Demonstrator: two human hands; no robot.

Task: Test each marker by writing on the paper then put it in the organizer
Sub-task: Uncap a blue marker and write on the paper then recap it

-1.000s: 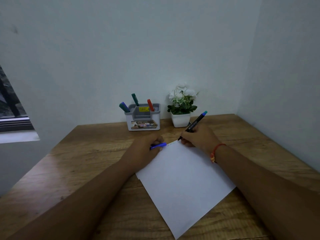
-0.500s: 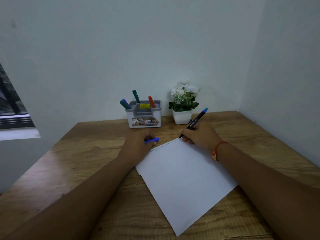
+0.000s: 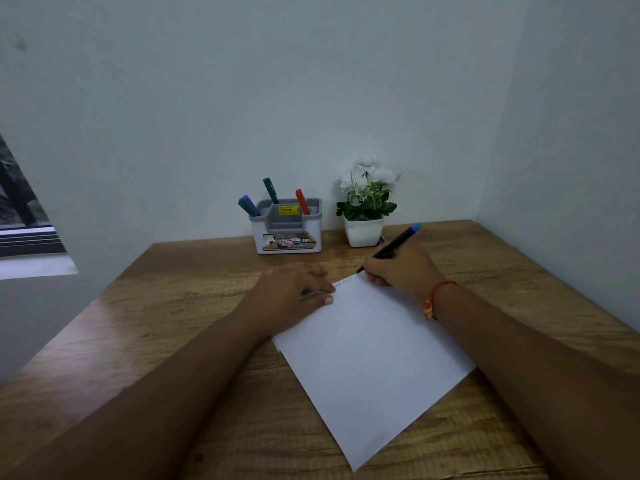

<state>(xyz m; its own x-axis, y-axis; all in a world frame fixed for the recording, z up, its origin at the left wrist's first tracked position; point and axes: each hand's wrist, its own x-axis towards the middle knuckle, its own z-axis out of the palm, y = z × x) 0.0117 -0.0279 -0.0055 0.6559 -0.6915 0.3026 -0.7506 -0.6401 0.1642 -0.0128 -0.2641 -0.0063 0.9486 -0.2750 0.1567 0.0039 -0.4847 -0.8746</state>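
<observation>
Organizer of grey and white plastic stands at the back of the brown wooden counter, straight beyond the left hand, whose fingers lie flat, pressing the left edge of the white paper sheet. Further right, the black marker with a blue-green end touches the paper's far corner, slanting back and rightward, pinched in the right hand; its slot lies ahead and leftward

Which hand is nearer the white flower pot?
Right. The right hand, gripping the marker, sits just in front of the flower pot; the left hand lies further left, on the paper.
</observation>
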